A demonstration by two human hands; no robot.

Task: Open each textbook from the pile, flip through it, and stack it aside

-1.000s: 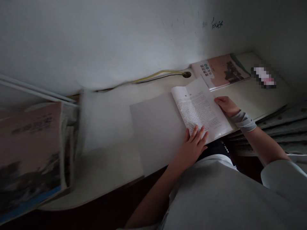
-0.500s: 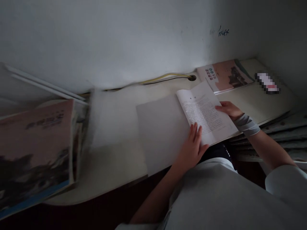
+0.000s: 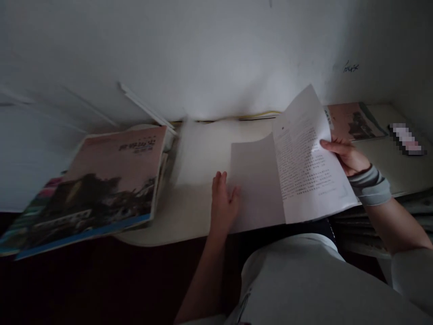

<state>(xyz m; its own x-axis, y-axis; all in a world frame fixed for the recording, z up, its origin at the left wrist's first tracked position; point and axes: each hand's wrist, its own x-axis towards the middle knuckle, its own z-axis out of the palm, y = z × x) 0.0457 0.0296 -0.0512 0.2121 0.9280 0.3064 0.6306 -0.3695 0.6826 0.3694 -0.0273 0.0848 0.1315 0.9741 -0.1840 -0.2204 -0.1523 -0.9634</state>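
Observation:
An opened book with printed text lies at the front edge of the white desk, its right-hand pages tilted upward. My right hand grips the outer edge of those pages, thumb on the printed side. On the left spreads a blank greyish page or inside cover, flat on the desk. My left hand is at that sheet's left edge, fingers stretched out and thumb apart, holding nothing. Whether its palm touches the sheet, I cannot tell.
A stack of books with a pink cover stands at the left end of the desk. Behind the opened book lies another pink book, with a blurred-out phone-like object to its right. A yellow cable runs along the wall.
The right hand has raised the printed pages and tilted them up. My left hand has come off the printed page and moved left to the blank sheet's edge. The view has shifted left.

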